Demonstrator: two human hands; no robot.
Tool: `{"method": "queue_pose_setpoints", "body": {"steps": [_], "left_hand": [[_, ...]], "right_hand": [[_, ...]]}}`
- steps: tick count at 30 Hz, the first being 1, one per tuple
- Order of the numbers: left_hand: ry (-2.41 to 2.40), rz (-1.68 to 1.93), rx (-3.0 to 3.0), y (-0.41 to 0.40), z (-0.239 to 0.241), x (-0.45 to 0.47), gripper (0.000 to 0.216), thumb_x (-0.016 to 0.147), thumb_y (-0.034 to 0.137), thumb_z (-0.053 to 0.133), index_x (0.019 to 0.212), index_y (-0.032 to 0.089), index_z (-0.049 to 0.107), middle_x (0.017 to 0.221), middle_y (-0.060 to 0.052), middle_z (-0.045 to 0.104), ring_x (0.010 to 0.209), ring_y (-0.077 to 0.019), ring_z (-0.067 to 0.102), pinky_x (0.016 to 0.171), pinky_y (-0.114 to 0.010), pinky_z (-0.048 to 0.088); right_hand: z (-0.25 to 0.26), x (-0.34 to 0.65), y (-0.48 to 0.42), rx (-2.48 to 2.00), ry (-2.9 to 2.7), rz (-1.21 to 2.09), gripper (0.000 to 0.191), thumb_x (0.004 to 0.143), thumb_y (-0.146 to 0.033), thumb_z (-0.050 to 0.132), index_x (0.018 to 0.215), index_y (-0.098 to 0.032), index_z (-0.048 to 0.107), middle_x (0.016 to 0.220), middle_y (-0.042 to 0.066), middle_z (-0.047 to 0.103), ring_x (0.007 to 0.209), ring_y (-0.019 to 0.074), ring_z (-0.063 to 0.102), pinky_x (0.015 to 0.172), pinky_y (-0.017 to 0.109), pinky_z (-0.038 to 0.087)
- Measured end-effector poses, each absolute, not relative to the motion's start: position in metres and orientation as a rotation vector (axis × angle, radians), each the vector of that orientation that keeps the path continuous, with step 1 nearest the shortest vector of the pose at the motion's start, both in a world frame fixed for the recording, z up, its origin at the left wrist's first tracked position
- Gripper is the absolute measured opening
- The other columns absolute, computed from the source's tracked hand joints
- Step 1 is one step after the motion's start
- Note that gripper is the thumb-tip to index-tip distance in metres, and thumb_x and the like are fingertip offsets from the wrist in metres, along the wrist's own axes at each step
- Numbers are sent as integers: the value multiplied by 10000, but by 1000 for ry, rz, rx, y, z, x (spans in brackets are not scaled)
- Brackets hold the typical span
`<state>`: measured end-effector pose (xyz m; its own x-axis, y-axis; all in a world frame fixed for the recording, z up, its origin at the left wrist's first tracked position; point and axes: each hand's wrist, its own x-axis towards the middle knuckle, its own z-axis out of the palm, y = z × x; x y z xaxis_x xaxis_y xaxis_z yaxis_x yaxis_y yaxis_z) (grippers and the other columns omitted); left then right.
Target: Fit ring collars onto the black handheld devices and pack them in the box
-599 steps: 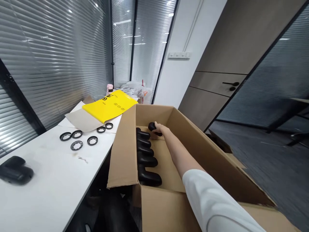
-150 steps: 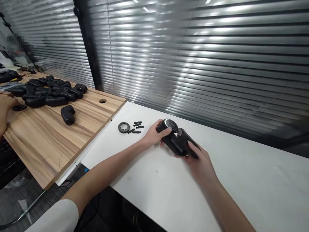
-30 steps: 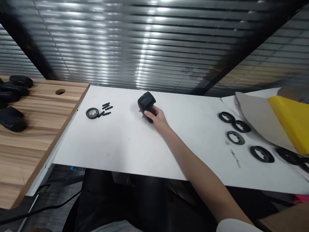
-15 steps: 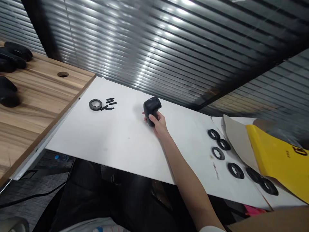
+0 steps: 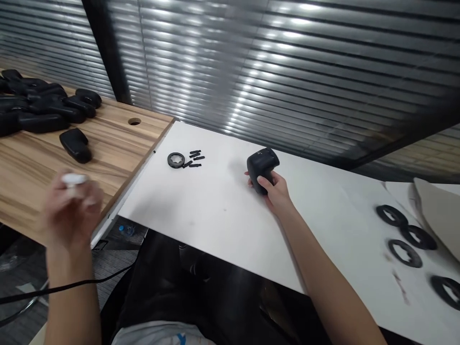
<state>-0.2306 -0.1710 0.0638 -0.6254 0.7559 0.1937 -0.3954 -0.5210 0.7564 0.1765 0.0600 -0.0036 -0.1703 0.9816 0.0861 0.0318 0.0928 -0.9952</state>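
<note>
- And here's the right hand (image 5: 276, 191), fingers wrapped firmly around a chunky black plastic piece (image 5: 261, 166), which sits at the middle of the frame, just above the white tabletop (image 5: 219, 213).
- Over on the left, the left hand (image 5: 74, 211) is up beside the wooden table's front edge, all blurred, with a small white bit (image 5: 74, 179) at the fingertips. Is it actually gripped? Can't tell from here!
- Left of the right hand, on the white tabletop, a black toothed ring (image 5: 176, 160) lies just beside a few short black strips (image 5: 196, 159).
- Upper left, a heap of black plastic pieces (image 5: 46, 108) covers the wooden table (image 5: 115, 143), with one more piece (image 5: 75, 145) lying apart, nearer the front.
- Far right, black rings (image 5: 406, 253) lie scattered on the white surface, next to a sheet of grey card (image 5: 440, 211).
</note>
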Motion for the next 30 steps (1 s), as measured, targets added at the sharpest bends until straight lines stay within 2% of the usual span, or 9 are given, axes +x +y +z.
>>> {"method": "queue_pose_setpoints", "body": {"steps": [2,4,6,8,13,16,20,24,30], "left_hand": [[980,2062,737,-159,50,-221,372,577,162,1015,830,156,743,649,23,659,537,-74,567,487,-143,485],[1095,1923,762,-145,37,-211,344,624,173,994,886,172,772,712,-13,715,605,-121,649,551,-193,540],[1170,1822,781,-135,26,-206,328,659,221,976,912,184,770,755,-28,734,638,-149,676,561,-220,528],[1249,1727,846,-131,19,-203,330,698,271,953,958,190,766,745,-23,719,637,-154,662,557,-231,488],[1595,1347,1306,-131,7,-192,346,875,412,794,1142,193,776,778,-14,687,697,-163,630,659,-272,481],[1751,1133,1593,-133,0,-186,313,953,406,667,1169,210,780,847,-23,692,746,-175,623,700,-288,491],[1781,1060,1815,-136,-8,-188,331,1009,382,585,1230,226,776,920,-53,701,886,-223,662,822,-333,545],[1868,1140,1899,-139,-16,-199,358,995,459,637,1216,217,780,889,-58,700,873,-238,661,790,-334,558],[1930,1216,1811,-144,-21,-207,439,978,603,659,1149,218,782,854,-33,681,660,-171,587,655,-290,523]], "right_hand": [[-1,177,59,-1093,-1407,1265,532,637,-575,978,959,-241,718,999,87,813,733,216,658,742,398,590],[0,177,58,-1089,-1424,1270,510,660,-567,967,963,-240,718,1009,89,812,743,218,660,751,402,593],[0,178,59,-1081,-1448,1262,486,685,-568,949,954,-236,717,1023,97,812,742,217,659,747,402,593],[-2,178,60,-1076,-1454,1251,469,708,-572,932,954,-232,722,1037,104,811,740,215,657,739,399,592],[-5,177,60,-1077,-1442,1229,498,707,-607,918,977,-234,729,1027,99,808,744,222,654,740,404,579],[-5,176,58,-1118,-1490,1163,534,694,-639,918,980,-232,722,958,81,789,777,240,658,767,410,566],[-3,174,51,-1228,-1566,1080,567,703,-669,906,987,-223,702,879,71,732,833,270,649,768,413,548],[2,170,45,-1224,-1579,1088,620,699,-722,882,1005,-224,674,920,84,716,886,294,653,820,443,561],[5,170,43,-1215,-1631,1070,551,745,-671,888,1003,-237,667,989,90,720,961,320,667,866,465,587]]}}
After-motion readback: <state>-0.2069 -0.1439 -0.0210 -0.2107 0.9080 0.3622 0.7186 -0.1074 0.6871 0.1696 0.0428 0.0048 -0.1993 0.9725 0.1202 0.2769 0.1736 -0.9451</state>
